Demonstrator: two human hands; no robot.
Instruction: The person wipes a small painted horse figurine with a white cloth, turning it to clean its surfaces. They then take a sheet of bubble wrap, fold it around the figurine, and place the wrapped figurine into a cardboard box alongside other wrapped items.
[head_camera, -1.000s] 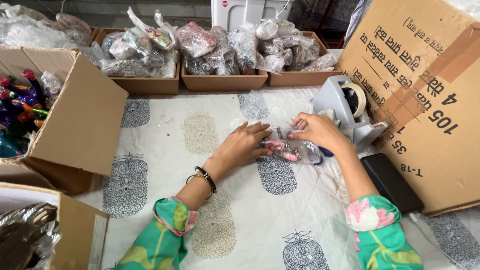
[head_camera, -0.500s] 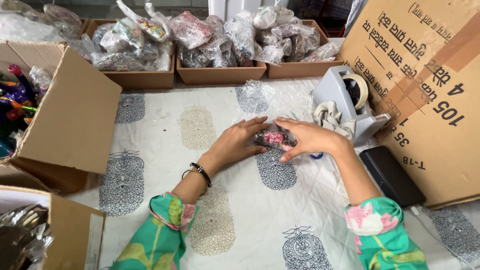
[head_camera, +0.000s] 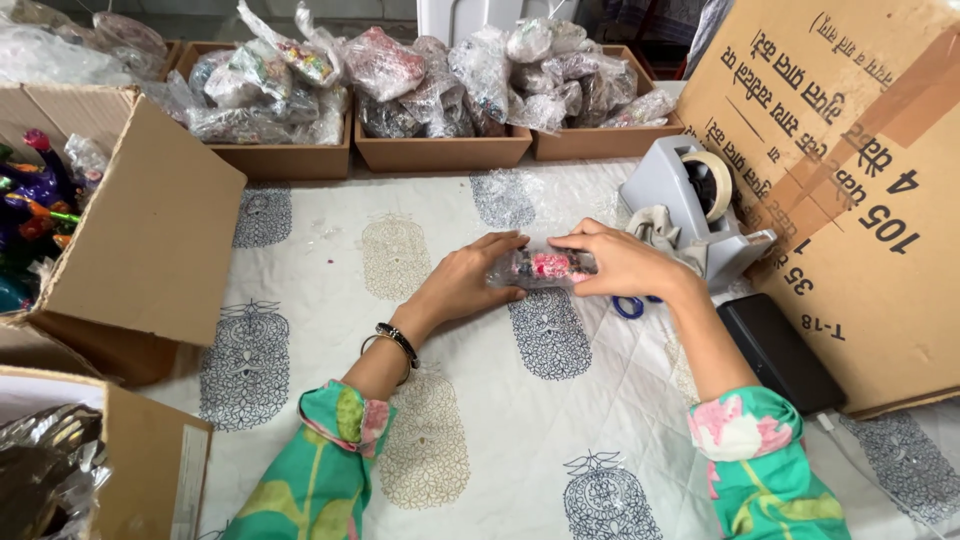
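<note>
A small clear-wrapped packet (head_camera: 541, 267) with something pink and dark inside is gripped at its ends by the left hand (head_camera: 470, 280) and the right hand (head_camera: 622, 262), just above the printed cloth (head_camera: 440, 440). Its contents cannot be made out through the plastic. Blue scissor handles (head_camera: 630, 306) are half hidden under the right wrist – the blades are not seen. A grey tape dispenser (head_camera: 695, 205) is set just beside, and a black case (head_camera: 780, 350) is partly covered by a large cardboard box (head_camera: 860, 180)
</note>
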